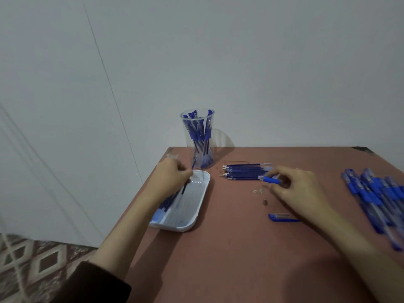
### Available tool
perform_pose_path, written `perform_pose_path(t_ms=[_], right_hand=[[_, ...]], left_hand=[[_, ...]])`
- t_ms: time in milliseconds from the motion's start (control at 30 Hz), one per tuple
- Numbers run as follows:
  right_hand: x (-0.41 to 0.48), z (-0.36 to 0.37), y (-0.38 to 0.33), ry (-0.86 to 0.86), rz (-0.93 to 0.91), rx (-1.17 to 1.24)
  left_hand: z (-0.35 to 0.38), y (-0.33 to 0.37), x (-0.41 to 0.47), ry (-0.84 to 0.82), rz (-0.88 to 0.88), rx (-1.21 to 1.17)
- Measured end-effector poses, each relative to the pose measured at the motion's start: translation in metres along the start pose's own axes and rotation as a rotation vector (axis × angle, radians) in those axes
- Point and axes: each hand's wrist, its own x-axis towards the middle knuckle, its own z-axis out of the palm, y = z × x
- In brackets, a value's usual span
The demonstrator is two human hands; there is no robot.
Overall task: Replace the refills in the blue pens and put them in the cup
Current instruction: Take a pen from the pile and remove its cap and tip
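Note:
My left hand (172,174) hovers over the far end of a white tray (197,206) and pinches a thin dark refill (184,189) that slants down into it. Several used refills lie along the tray's left side. My right hand (293,186) holds a blue pen barrel (271,179) beside a row of fresh refills (244,171). A clear cup (197,138) with several blue pens stands at the table's far edge. A blue cap (283,217) and a small metal tip (265,202) lie on the table in front of my right hand.
A pile of blue pens (376,197) lies at the right edge of the reddish table (229,259). Small clear bits (258,191) sit near the metal tip. A grey wall rises behind the table; patterned floor shows at lower left.

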Motion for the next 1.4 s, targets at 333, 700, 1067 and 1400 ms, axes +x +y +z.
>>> perform_pose_path(t_ms=[333, 700, 1067, 1400], right_hand=[[0.005, 0.000, 0.009, 0.027, 0.068, 0.054], [0.007, -0.004, 0.007, 0.032, 0.086, 0.007], [0.003, -0.007, 0.004, 0.023, 0.029, 0.049], [0.005, 0.001, 0.007, 0.020, 0.008, 0.112]], left_hand=[[0.064, 0.073, -0.002, -0.155, -0.089, -1.206], [0.094, 0.072, 0.000, -0.035, -0.116, -1.541], [0.095, 0.070, 0.000, -0.038, -0.104, -1.546], [0.104, 0.073, -0.010, -0.263, -0.018, -1.321]])
